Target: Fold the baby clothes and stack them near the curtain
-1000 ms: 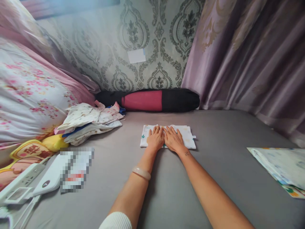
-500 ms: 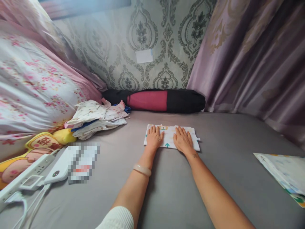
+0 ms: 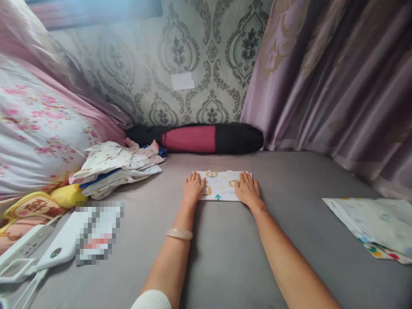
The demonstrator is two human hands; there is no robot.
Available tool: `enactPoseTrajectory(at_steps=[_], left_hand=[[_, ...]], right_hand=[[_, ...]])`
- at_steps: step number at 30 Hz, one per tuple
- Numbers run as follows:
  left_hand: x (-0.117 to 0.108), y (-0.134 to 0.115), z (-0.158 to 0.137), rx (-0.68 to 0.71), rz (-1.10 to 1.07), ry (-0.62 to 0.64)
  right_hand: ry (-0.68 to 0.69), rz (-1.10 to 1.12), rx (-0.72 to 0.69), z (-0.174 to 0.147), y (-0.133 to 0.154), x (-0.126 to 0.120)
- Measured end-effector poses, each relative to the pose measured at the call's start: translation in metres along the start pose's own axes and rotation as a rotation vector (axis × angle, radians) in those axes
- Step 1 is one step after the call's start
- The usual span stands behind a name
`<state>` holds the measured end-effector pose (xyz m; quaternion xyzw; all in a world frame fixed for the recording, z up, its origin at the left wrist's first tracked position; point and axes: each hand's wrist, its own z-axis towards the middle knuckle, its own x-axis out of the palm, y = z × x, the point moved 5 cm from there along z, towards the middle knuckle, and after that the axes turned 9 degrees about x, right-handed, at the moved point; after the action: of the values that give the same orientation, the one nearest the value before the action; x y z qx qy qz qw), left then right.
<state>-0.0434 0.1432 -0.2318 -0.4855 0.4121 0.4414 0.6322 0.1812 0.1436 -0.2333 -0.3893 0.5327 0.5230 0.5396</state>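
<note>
PLACE: was a home, seemingly a bedroom | BASE: bed lay under plain grey sheet | FAR EDGE: patterned wallpaper rose behind | RIGHT EDGE: mauve curtains hung in folds | FAR LEFT CORNER: floral bedding bulged beside piled clothes | TOWARD LEFT EDGE: power strip lay

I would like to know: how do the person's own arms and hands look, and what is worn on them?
Both the left hand and right hand are gloveless. The left arm has a pale, rounded bangle and a white ribbed sleeve. The right wrist bears a small dark marking.
</note>
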Motion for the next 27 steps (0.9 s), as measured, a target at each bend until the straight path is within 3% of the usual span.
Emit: enactPoseTrajectory(at_steps=[8, 18, 22, 27], left_hand=[[0.0, 0.018, 0.002, 0.052, -0.085, 0.086], [-0.001, 0.025, 0.0, -0.051, -0.038, 0.146], [-0.005, 0.018, 0.001, -0.022, 0.019, 0.092], [-0.008, -0.005, 0.004, 0.077, 0.082, 0.007]], right_hand=[[0.144, 0.052, -0.024, 0.007, -0.026, 0.002], [0.121, 0.07, 0.01, 0.006, -0.035, 0.001], [0.072, 0.058, 0.019, 0.007, -0.03, -0.005], [0.033, 0.076, -0.079, 0.006, -0.008, -0.008]])
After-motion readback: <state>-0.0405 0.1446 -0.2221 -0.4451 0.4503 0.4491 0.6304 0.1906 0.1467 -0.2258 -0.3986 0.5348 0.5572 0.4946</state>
